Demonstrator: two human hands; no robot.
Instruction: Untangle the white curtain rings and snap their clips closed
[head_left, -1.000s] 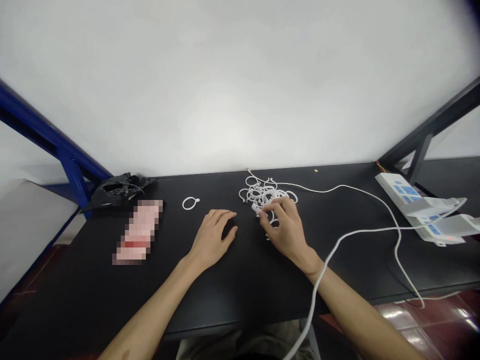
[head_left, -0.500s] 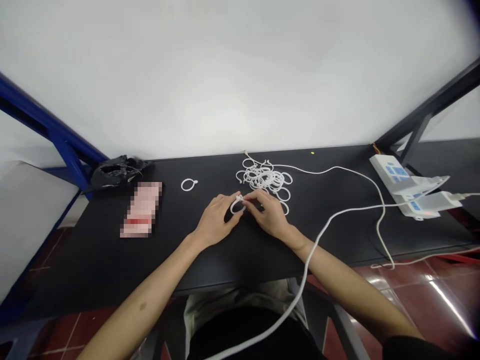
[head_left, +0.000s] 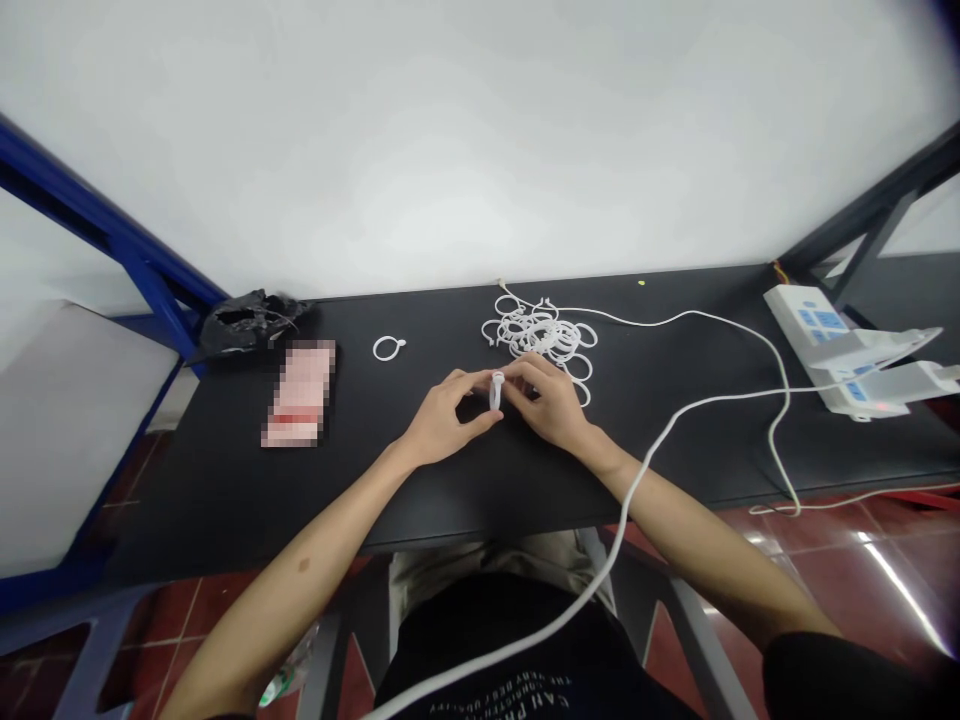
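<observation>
A small white ring (head_left: 496, 393) is held up between the two hands, above the near half of the black bench (head_left: 705, 450), and is seen almost edge-on. The left hand (head_left: 440, 422) pinches it between thumb and forefinger, the thumb at its lower end and the forefinger near its top. The right hand (head_left: 553, 408) meets it from the right, its fingers bent and their tips at the top of the ring, by the small knob; whether they grip it too, I cannot tell.

Just beyond the right hand lies a loose pile of similar white rings (head_left: 541, 330), overlapping one another, with a few spread toward its right and near edges. One single ring (head_left: 402, 343) lies flat on the bench, well apart to the left of the pile, its knob on the right.

Farther left is a pink object (head_left: 304, 392), blurred into squares, with a crumpled black bag (head_left: 251, 320) just beyond it. On the right sits a white power strip (head_left: 806, 308) with plugs in it. A thick white cable (head_left: 619, 530) runs from there across the right forearm toward the near edge.
</observation>
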